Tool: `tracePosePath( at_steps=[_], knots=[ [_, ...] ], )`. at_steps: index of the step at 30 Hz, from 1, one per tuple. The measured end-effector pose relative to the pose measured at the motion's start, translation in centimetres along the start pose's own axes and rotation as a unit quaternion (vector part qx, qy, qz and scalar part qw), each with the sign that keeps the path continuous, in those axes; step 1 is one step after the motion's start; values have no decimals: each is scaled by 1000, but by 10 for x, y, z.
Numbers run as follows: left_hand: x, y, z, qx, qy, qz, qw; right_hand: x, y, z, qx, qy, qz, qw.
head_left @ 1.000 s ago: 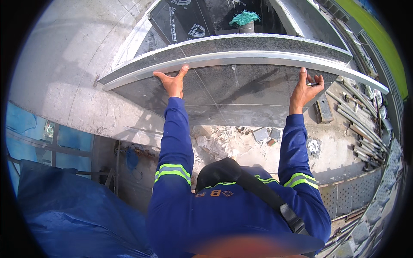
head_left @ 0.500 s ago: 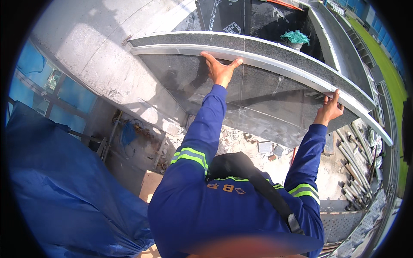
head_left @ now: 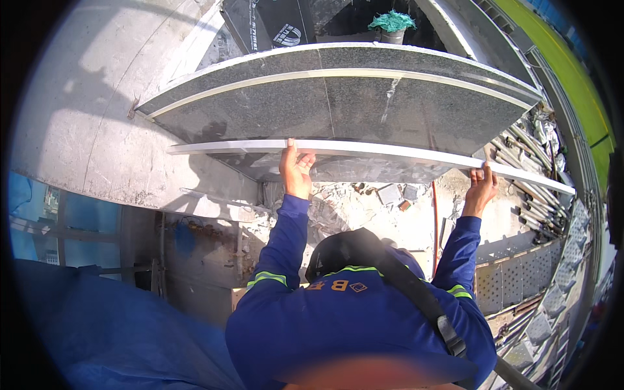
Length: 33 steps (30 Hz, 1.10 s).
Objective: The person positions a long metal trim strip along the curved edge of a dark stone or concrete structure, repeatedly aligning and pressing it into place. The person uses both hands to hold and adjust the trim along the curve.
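Observation:
A long pale metal straightedge bar (head_left: pixel 383 149) spans in front of me, held in both hands apart from the wall. My left hand (head_left: pixel 296 170) grips its lower edge left of the middle, thumb and fingers closed on it. Farther right, my right hand (head_left: pixel 481 184) pinches the bar near its right part. Behind the bar stands a grey speckled stone-clad wall (head_left: pixel 403 107), with a thin light strip (head_left: pixel 260 78) running along it below the top edge. Vertical joints divide the cladding.
Behind the wall's top stands a bucket (head_left: pixel 390 36) with green netting. Concrete (head_left: pixel 97 110) lies at left above a blue tarp (head_left: pixel 97 325). Rubble (head_left: pixel 351 208) covers the ground below. Metal pipes (head_left: pixel 526 175) and perforated panels (head_left: pixel 520 279) are at right.
Both hands have drawn the straightedge bar away from the wall's upper strip, down and toward me. My view has shifted too, showing more of the wall face.

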State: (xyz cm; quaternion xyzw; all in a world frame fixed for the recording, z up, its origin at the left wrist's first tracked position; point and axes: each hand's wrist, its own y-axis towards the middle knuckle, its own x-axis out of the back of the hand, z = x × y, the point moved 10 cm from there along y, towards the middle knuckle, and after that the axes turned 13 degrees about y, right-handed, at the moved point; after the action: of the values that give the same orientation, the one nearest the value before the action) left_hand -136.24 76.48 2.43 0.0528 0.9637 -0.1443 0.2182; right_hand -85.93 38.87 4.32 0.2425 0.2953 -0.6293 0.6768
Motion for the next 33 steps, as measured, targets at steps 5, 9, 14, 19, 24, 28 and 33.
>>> tracePosePath(
  at_steps=[5, 9, 14, 19, 24, 28, 33],
  knots=[
    [24, -55, 114, 150, 52, 30, 987, 123, -30, 42, 6, -83, -104, 991],
    [18, -86, 178, 218, 96, 1, 971, 171, -23, 70, 24, -104, -144, 984],
    [-19, -107, 251, 297, 111, -15, 948, 214, 25, 105, 63, -122, -165, 977],
    [-63, -138, 309, 322, 101, -37, 940, 245, 93, 129, 2, -130, -112, 985],
    [-114, -174, 339, 288, 98, -58, 951, 253, 147, 162, 8, -123, -87, 989],
    [-143, -187, 357, 289, 106, -106, 946, 242, 187, 175, -2, -134, -76, 988],
    [-173, -180, 388, 307, 121, -116, 937, 239, 240, 174, 23, -130, -81, 988]
  ],
)
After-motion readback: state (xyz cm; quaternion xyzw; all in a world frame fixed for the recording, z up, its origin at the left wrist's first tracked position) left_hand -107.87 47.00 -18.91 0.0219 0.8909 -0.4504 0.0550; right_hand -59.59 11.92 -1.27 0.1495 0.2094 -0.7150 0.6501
